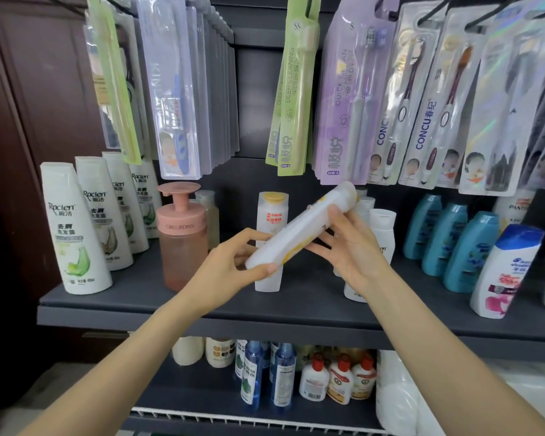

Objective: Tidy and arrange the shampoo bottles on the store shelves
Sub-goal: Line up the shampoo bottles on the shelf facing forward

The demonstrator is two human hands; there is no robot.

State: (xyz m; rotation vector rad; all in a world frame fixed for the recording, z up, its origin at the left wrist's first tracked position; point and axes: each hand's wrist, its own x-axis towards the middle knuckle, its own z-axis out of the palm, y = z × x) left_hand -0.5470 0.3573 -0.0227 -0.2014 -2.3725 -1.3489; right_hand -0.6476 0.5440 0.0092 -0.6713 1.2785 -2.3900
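A white shampoo bottle with yellow markings [299, 228] is held tilted in mid-air in front of the grey shelf [202, 316], its cap end up to the right. My left hand [233, 262] grips its lower end. My right hand [350, 243] holds its upper part with thumb and fingers. Behind it a matching white bottle with a yellow cap [269, 215] stands upright on the shelf. More white bottles [381, 228] stand just behind my right hand, partly hidden.
White Raclen bottles [73, 234] line the shelf's left, beside a pink pump bottle [181, 237]. Teal bottles [447, 237] and a blue-capped white bottle [507, 272] stand at the right. Packaged toothbrushes [343, 99] hang above. A lower shelf holds small bottles [337, 379].
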